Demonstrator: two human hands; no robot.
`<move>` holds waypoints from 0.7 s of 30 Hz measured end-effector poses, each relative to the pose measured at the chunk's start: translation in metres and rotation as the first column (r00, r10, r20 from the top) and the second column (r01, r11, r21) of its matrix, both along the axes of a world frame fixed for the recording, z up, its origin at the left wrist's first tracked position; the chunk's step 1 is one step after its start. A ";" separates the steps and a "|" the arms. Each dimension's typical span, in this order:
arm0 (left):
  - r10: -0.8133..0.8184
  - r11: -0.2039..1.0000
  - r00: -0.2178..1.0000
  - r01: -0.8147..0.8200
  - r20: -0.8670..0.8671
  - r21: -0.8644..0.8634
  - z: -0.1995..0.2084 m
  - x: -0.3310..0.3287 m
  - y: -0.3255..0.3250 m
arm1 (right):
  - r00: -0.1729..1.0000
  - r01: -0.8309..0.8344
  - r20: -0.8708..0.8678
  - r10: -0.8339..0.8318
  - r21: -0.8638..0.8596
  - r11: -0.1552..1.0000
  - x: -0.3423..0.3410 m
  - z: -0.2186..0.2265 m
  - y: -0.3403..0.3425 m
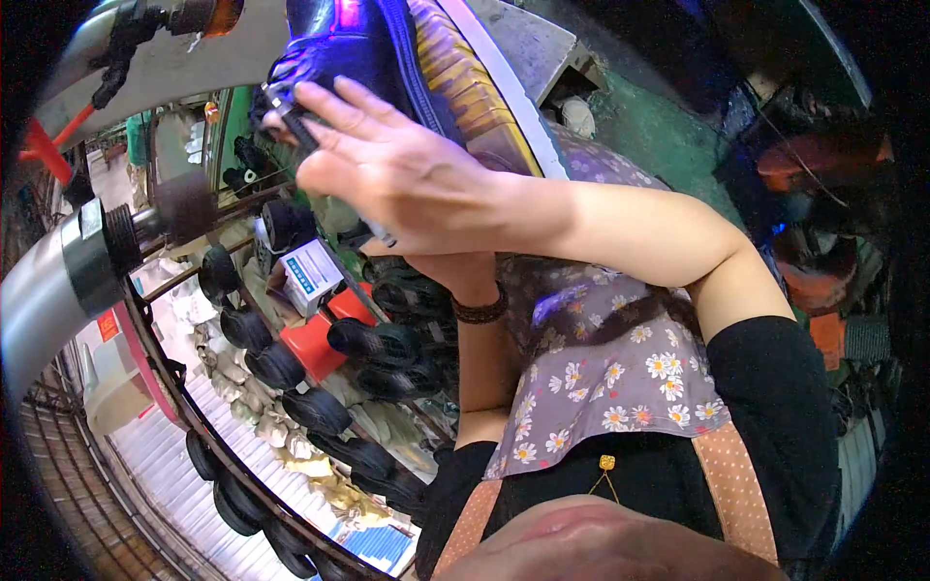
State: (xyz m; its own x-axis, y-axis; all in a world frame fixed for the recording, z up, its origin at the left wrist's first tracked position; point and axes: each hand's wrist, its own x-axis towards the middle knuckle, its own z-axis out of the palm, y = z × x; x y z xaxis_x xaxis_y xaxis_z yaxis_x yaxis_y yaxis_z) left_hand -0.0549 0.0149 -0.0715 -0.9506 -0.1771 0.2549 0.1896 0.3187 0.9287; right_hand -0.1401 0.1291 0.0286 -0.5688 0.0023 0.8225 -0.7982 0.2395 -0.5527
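My right hand (pixel 392 174) reaches in from the right, its fingers curled round a slim dark tool (pixel 300 126) with a silvery end. The tool's far end meets the front of a glossy black shoe (pixel 358 73), which is lit blue and purple. Behind my right hand lies my left hand (pixel 441 266), with a dark beaded bracelet (pixel 481 308) at its wrist. Its fingers are mostly hidden, so their grip does not show. Next to the shoe runs a yellow-brown ridged strip (pixel 475 82) along a white edge (pixel 513 73).
A grey metal machine arm (pixel 58 281) with a threaded end juts in at left. Beyond it, black shoes or soles (pixel 315 412) hang on a rack, around a small white-and-blue box (pixel 310 276) and a red bin (pixel 329 344). A flowered apron (pixel 620 378) covers my lap.
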 end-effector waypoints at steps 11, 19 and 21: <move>0.091 0.418 0.893 -0.436 -0.440 -0.797 0.026 -0.035 0.034 | 0.965 0.234 0.119 -0.235 0.025 0.972 0.012 0.004 -0.005; 0.180 0.820 0.956 -0.276 -0.232 -0.502 0.045 -0.033 0.056 | 0.927 0.133 0.301 0.223 -0.820 0.556 0.008 0.009 0.047; 0.197 0.851 0.945 -0.298 -0.262 -0.432 0.056 -0.025 0.058 | 0.803 0.138 0.227 0.551 -0.970 0.199 -0.007 0.004 0.092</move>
State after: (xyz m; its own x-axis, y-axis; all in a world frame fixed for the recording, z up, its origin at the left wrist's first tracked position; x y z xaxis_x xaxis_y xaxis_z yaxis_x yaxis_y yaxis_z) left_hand -0.0804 0.0731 -0.0153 -0.8103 -0.2146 0.5453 0.2121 0.7600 0.6143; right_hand -0.1470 0.2208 0.0330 -0.9333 0.3537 -0.0622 -0.2876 -0.8400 -0.4601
